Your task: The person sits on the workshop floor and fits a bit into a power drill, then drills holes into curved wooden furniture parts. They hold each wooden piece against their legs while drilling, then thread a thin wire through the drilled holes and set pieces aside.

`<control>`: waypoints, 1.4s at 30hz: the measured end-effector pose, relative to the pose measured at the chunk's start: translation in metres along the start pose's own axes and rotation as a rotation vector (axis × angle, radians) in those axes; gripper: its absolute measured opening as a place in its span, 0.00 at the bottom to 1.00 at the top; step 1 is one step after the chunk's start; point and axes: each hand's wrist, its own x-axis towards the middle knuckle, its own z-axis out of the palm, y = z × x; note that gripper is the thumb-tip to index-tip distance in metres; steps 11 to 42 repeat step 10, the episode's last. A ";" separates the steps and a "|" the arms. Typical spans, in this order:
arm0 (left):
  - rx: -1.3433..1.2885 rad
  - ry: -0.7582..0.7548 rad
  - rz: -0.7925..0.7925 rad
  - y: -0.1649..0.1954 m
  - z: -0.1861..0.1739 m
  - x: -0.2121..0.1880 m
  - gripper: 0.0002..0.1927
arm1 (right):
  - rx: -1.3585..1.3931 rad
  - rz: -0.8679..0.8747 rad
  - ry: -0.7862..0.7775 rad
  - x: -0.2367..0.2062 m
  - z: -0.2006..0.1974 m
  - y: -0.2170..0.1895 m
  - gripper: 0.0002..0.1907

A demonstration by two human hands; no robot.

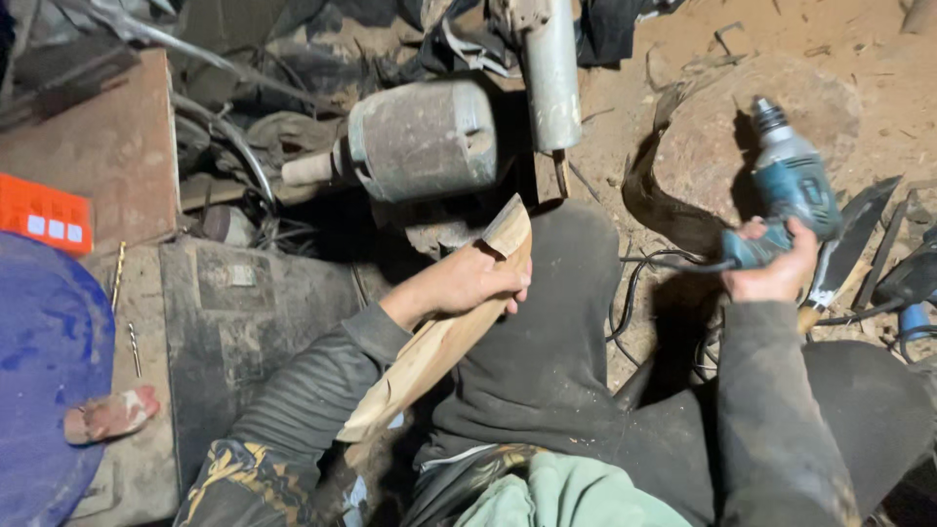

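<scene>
Dusty dirt floor (859, 68), cluttered with a rusty motor (420, 137).

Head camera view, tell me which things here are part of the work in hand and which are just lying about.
In hand:
left hand gripping the wooden piece
right hand holding the blue electric drill

Lying about:
rusty motor
orange box
drill bits
blue drum
flat stone

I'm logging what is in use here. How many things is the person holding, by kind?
Wooden piece, in the left hand: 1
Blue-green power drill, in the right hand: 1
Total: 2
</scene>
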 end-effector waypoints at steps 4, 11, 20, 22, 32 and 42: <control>-0.023 0.042 -0.006 -0.013 -0.009 0.003 0.12 | -0.279 -0.104 -0.330 -0.115 -0.027 -0.013 0.18; -0.023 0.052 -0.033 -0.024 -0.013 0.003 0.11 | -0.887 -0.147 -0.098 -0.263 0.011 -0.021 0.32; -0.023 0.052 -0.033 -0.024 -0.013 0.003 0.11 | -0.887 -0.147 -0.098 -0.263 0.011 -0.021 0.32; -0.023 0.052 -0.033 -0.024 -0.013 0.003 0.11 | -0.887 -0.147 -0.098 -0.263 0.011 -0.021 0.32; -0.023 0.052 -0.033 -0.024 -0.013 0.003 0.11 | -0.887 -0.147 -0.098 -0.263 0.011 -0.021 0.32; -0.023 0.052 -0.033 -0.024 -0.013 0.003 0.11 | -0.887 -0.147 -0.098 -0.263 0.011 -0.021 0.32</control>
